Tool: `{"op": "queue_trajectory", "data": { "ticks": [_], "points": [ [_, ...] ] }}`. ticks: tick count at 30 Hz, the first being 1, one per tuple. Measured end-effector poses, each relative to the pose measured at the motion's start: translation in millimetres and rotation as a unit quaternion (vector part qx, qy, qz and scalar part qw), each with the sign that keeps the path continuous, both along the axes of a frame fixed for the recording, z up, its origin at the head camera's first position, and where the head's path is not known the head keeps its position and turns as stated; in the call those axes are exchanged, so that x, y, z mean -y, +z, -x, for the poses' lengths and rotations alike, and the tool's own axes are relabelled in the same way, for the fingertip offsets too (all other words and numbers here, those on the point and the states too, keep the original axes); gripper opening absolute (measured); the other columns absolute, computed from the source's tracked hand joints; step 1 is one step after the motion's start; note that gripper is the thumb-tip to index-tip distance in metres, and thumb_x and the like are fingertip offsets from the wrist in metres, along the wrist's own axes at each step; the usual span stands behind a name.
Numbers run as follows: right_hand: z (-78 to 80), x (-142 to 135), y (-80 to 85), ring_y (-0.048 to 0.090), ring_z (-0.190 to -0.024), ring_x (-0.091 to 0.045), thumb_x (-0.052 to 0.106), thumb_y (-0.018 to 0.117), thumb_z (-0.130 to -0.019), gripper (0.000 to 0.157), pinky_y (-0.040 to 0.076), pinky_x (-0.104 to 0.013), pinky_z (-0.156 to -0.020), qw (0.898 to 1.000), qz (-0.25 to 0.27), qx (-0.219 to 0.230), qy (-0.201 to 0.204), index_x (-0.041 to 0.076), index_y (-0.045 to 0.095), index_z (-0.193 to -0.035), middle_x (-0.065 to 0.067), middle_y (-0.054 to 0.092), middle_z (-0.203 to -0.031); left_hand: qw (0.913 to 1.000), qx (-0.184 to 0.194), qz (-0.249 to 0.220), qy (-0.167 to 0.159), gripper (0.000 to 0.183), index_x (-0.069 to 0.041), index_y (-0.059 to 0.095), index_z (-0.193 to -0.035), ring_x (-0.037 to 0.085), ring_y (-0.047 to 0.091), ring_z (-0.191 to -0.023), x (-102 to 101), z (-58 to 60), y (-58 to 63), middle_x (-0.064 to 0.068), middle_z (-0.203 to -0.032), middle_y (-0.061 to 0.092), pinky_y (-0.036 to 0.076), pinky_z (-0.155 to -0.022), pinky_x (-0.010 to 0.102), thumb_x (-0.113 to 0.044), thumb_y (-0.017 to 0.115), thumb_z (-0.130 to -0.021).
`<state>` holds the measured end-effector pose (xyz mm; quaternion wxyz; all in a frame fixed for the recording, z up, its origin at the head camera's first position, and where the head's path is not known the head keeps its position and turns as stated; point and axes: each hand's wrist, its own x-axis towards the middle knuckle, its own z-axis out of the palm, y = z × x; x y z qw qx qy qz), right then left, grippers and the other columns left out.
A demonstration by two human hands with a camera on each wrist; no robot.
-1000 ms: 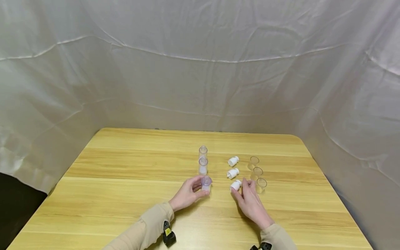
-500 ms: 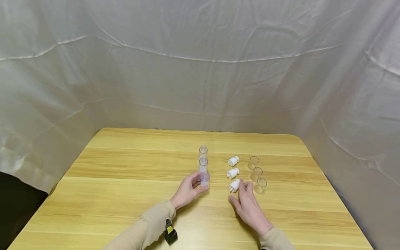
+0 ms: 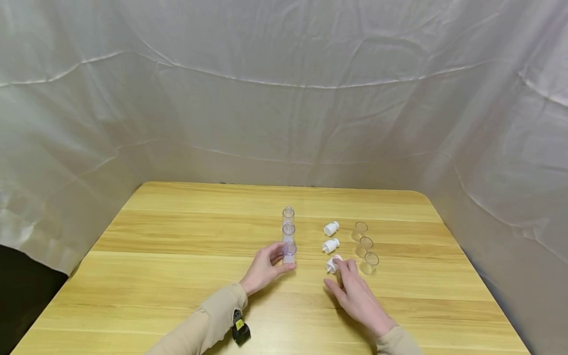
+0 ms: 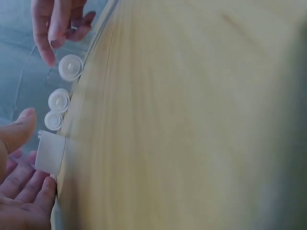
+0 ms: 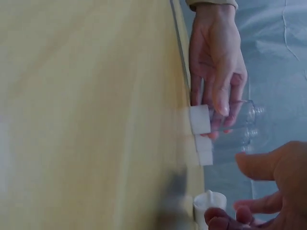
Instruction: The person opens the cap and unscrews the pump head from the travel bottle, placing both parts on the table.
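Note:
Three clear bottles with white lower parts stand in a row at mid-table. My left hand [image 3: 265,268] is around the nearest bottle [image 3: 289,250], its thumb apart from the white part [image 4: 50,153] in the left wrist view. The middle bottle [image 3: 288,232] and far bottle [image 3: 288,215] stand behind. To their right lie three white pump heads, tilted on their sides. The fingertips of my right hand [image 3: 357,296] touch the nearest pump head [image 3: 331,266], thumb spread away from it. Beyond are the middle pump head [image 3: 330,245] and far pump head [image 3: 331,228].
Three clear caps stand in a slanting row right of the pump heads: the near cap [image 3: 370,264], middle cap [image 3: 365,248] and far cap [image 3: 360,232]. The wooden table [image 3: 177,236] is enclosed by a pale hanging cloth [image 3: 284,123] at the back and sides.
My left hand has moved the nearest bottle slightly away and left, into line with the others. My right thumb has come off the nearest pump head, and its fingertips have shifted onto its top.

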<state>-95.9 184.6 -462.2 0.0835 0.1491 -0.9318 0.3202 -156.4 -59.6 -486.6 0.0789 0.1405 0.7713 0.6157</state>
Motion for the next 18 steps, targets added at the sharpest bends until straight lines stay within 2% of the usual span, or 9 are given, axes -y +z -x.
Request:
{"op": "queue_trajectory", "data": {
  "ticks": [4,7,11,15,18],
  "points": [
    [3.6,-8,2.4,0.038,-0.067,0.004,0.012,0.073,-0.091,0.023,0.039,-0.015,-0.053,0.999,0.028,-0.019,0.043,0.001,0.063,-0.11,0.005,0.046,-0.079,0.9998,-0.002,-0.019,-0.004,0.062,0.008,0.052,-0.136,0.044,0.057,-0.13,6,-0.1,2.1,0.029,-0.135,0.06,0.045,-0.116,0.05,-0.005,0.08,-0.082],
    [8.9,-18,4.1,0.04,-0.063,0.006,0.012,0.068,-0.095,0.007,0.041,-0.015,-0.051,0.993,0.05,0.005,0.103,0.006,0.064,-0.094,0.01,0.048,-0.071,0.9996,-0.011,-0.021,-0.013,0.063,0.008,0.051,-0.137,0.043,0.057,-0.13,12,0.1,3.2,0.028,-0.136,0.06,0.045,-0.116,0.049,-0.004,0.08,-0.082],
    [13.2,-36,8.6,0.044,-0.052,0.006,0.018,0.062,-0.1,0.021,0.043,-0.017,-0.045,0.979,0.063,0.098,0.166,0.009,0.064,-0.082,0.007,0.054,-0.061,0.9994,-0.023,-0.002,-0.025,0.064,0.008,0.051,-0.139,0.043,0.058,-0.129,21,-0.5,4.6,0.029,-0.135,0.061,0.046,-0.115,0.049,-0.006,0.079,-0.083],
    [16.7,-56,13.3,0.047,-0.043,0.002,0.025,0.06,-0.101,0.031,0.044,-0.019,-0.039,0.959,0.062,0.207,0.181,0.006,0.062,-0.077,0.005,0.055,-0.056,0.9984,-0.031,0.039,-0.026,0.063,0.008,0.05,-0.14,0.042,0.061,-0.126,32,-2.0,7.5,0.028,-0.133,0.063,0.048,-0.113,0.051,-0.011,0.078,-0.086],
    [19.7,-73,16.1,0.047,-0.041,0.001,0.023,0.06,-0.101,0.035,0.041,-0.016,-0.036,0.937,0.064,0.282,0.193,0.0,0.062,-0.075,0.007,0.056,-0.056,0.9965,-0.038,0.073,-0.015,0.06,0.006,0.052,-0.139,0.04,0.064,-0.122,42,-3.3,11.0,0.024,-0.129,0.067,0.049,-0.111,0.052,-0.014,0.076,-0.088]
  ]
}}
